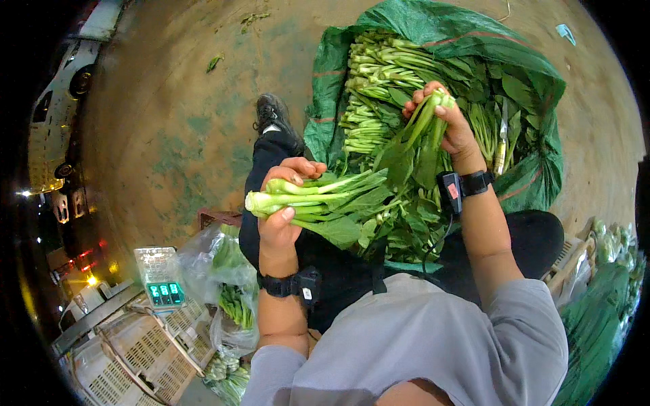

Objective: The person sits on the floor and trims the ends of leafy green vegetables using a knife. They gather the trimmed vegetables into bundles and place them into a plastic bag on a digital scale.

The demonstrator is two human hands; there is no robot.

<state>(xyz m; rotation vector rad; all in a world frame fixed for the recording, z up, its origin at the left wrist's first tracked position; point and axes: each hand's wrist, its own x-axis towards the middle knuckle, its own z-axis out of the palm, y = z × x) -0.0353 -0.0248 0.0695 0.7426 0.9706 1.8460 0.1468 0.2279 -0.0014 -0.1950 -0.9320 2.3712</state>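
In my left hand [282,218] is a small bunch of leafy green stems [315,200], cut ends pointing left and leaves to the right. My right hand [454,124] grips a second bunch of greens [426,132] by its pale cut ends, with the leaves hanging down. Both are held above a green woven sack [330,71], which lies open before me. Rows of stacked leafy greens [370,101] fill it, stems facing left. A knife [501,142] with a yellowish handle rests on the greens at the sack's right side. Loose leaves [411,228] lie closest to my lap.
Left of me, plastic crates [147,350] stand beside a lit digital scale display [165,294] and a clear plastic bag of greens [233,284]. More bagged vegetables [614,254] and green sacking [594,309] are at right. A van [61,111] is parked far left.
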